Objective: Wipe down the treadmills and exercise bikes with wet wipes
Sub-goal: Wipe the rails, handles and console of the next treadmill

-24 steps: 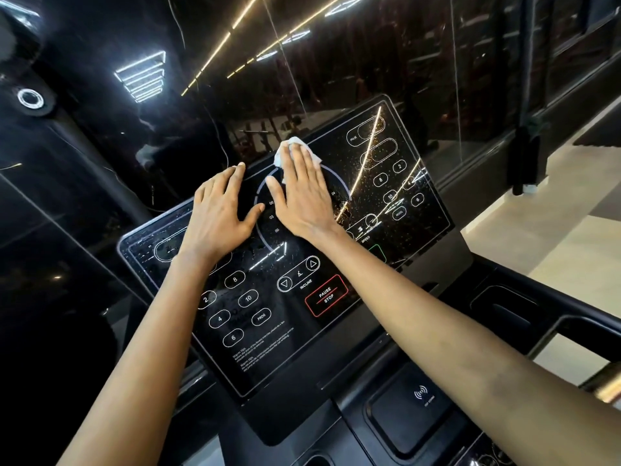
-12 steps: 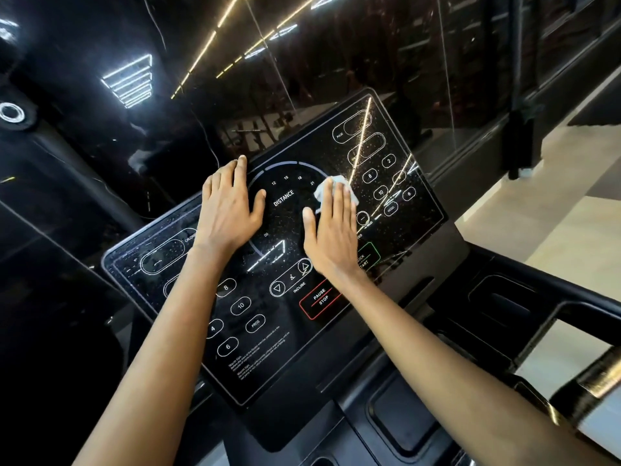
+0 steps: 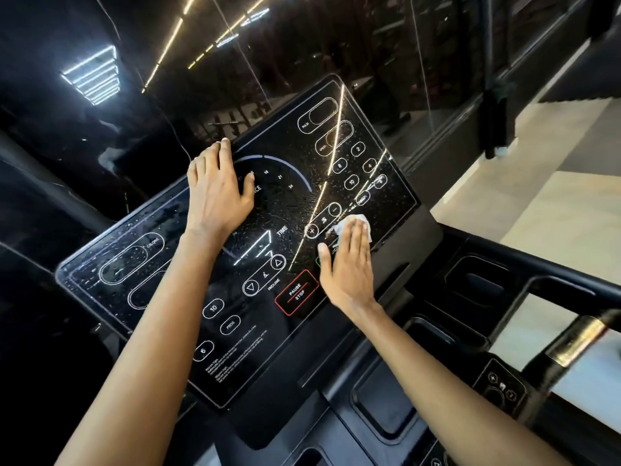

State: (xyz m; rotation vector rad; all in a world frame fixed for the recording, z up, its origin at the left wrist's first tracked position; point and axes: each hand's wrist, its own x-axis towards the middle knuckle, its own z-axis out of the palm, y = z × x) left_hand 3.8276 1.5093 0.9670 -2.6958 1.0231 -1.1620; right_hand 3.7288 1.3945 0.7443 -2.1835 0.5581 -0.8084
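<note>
At centre right, the right hand [image 3: 349, 264] pressed the wet wipe [image 3: 357, 224] under flat, close-set fingers onto the treadmill console [image 3: 285, 338], whose speckled long axis ran leftward past the left hand [image 3: 215, 196], resting flat.

wipe [image 3: 345, 225] mostly under right hand [image 3: 349, 274], print [image 3: 235, 361] seemingly illegible

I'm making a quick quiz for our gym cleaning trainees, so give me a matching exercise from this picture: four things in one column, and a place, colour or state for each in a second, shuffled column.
1. left hand
2. right hand
3. wet wipe
4. PAUSE STOP button

A. white, bunched under fingertips
B. outlined in red
C. pressing the wipe on the right part of the console
D. flat on the console's middle, holding nothing

Pairs: 1-D, 2-C, 3-A, 4-B.
</note>
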